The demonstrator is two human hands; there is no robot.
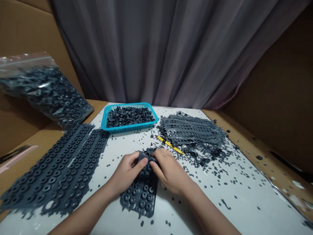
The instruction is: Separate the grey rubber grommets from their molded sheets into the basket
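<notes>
Head view: the left hand (pixel 126 172) and right hand (pixel 168 170) are clenching the far end of a dark grey perforated rubber sheet (pixel 141 195), whose long axis is pointing toward the person, its near edge resting on a white tabletop (pixel 244 209).

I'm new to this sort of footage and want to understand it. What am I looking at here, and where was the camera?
This is one picture from a camera worn on a person's head, looking down at their own bare hands. The left hand and right hand both grip a dark grey moulded rubber sheet studded with rings. On the white table lie more ring-studded sheets, a stack of punched-out sheets, a blue plastic basket of loose rubber pieces, and scattered small bits. A zip bag of pieces sits at the left.
</notes>
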